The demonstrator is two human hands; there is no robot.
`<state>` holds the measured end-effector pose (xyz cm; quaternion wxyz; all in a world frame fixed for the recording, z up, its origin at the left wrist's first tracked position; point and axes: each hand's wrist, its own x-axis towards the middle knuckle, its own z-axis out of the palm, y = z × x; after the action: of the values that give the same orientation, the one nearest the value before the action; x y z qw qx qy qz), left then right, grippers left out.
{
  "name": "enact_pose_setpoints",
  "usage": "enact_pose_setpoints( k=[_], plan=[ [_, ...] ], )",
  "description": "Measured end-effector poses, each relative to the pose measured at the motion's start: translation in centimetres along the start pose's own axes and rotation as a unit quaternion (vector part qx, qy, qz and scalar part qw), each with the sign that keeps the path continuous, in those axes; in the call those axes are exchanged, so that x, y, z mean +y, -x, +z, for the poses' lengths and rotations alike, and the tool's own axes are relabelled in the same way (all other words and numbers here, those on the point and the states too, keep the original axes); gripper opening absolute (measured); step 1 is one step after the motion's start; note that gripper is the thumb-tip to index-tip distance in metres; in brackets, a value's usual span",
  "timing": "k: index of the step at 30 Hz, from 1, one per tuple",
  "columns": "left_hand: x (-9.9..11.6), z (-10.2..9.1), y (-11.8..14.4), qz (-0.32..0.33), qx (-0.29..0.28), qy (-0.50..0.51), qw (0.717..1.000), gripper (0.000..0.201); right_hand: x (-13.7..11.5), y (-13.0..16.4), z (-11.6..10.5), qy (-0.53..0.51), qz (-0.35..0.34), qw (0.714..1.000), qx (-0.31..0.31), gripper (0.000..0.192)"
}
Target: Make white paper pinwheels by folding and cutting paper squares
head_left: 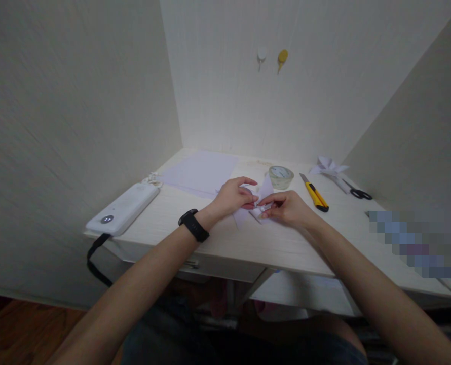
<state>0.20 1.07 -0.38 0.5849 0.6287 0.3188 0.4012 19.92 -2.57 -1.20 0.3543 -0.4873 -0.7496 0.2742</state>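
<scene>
- Hands meet over the middle of the pale wooden desk (225, 243), both working 1 small folded paper piece (262, 195).
- Left hand (233, 196) lies on the left part of the paper, fingers curled over it and pinched down on the fold; a black wristband (193, 225) sits on that wrist.
- Right hand (288, 208) grips the paper's right lower edge, thumb and fingertips pressed together on it.
- Folded paper piece is whitish-lilac, 1 flap standing up between the 2 hands, its lower part resting on the desk near the front-centre.
- Flat sheets of paper (200, 172) lie behind the left hand, well apart from the fold.
- Roll of clear tape (280, 177) sits just behind the right hand, near the raised flap.
- Yellow utility knife (314, 193) lies to the right of the right hand, close but not touching.
- Finished folded paper shape (329, 165) rests at the back right, with black-handled scissors (356, 191) just beside it.
- White power bank (123, 208) lies at the desk's left edge, a black strap (96, 258) hanging off below it.
- 2 wall hooks, 1 white (261, 56) and 1 yellow (282, 58), are stuck on the rear wall.
</scene>
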Motion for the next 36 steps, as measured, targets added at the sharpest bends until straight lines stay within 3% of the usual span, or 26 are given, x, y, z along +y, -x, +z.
enact_pose_setpoints(
  k=[23, 36],
  plan=[
    [0.29, 0.06, 0.26, -0.013, -0.005, 0.001, 1.0, 0.035, -0.55, 0.12, -0.04, 0.011, 0.005, 1.0, -0.007, 0.029],
    [0.3, -0.03, 0.38, -0.012, -0.017, 0.033, 0.999, 0.036, -0.46, -0.01, 0.08, 0.013, 0.005, 1.0, 0.024, 0.029]
  ],
)
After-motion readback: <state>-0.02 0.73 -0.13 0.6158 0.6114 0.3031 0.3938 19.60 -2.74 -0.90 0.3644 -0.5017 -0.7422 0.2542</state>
